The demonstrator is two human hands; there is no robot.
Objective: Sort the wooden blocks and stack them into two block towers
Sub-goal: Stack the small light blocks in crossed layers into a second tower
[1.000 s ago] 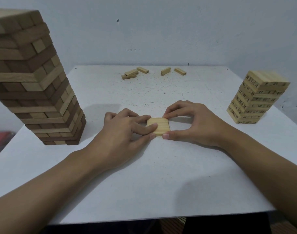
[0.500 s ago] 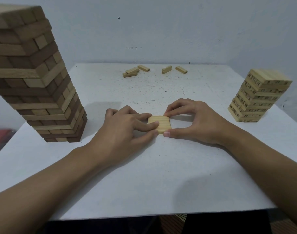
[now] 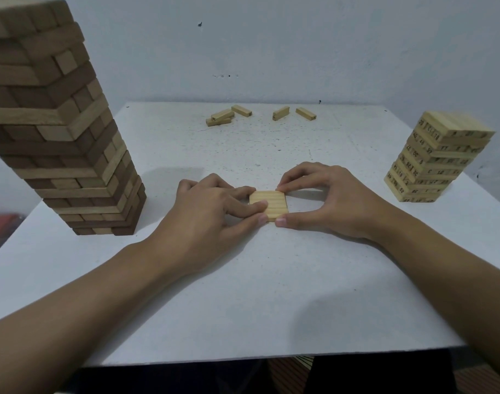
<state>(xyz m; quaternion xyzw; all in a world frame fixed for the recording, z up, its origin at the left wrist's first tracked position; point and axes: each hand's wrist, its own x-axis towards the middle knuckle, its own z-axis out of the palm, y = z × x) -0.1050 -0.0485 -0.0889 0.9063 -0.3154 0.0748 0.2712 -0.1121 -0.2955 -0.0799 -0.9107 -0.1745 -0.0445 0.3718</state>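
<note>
Layer of pale blocks (image 3: 268, 204) noted near the middle of the white table (image 3: 271, 294), several pieces laid side by side and flat on the surface. It is pinched from both sides. The left hand (image 3: 212, 211) is curled against its left edge, with a forefinger lying across the top and the thumb tip at the near corner. The right hand (image 3: 328, 200) is closed on its right edge, forefinger at the far corner and thumb at the near one. The layer appears to be squared up, judged as preparation for carrying it as one unit.

Progress:
- Tall tower (image 3: 58, 137) of darker, mixed brown blocks is seen at the left of the table and rises above the frame. It is judged largely built.
- Shorter tower (image 3: 436, 163) of pale numbered blocks is seen at the right edge, only some layers high and slightly twisted.
- Loose blocks (image 3: 260, 115), pale and numbered, are scattered along the far edge by the wall (image 3: 300, 52), well apart from both towers. Two of them are overlapped.

Left to do, as judged: the pinched layer is to be set on the pale tower, and the far pieces are to be gathered and stacked there too. No loose dark blocks are seen.
</note>
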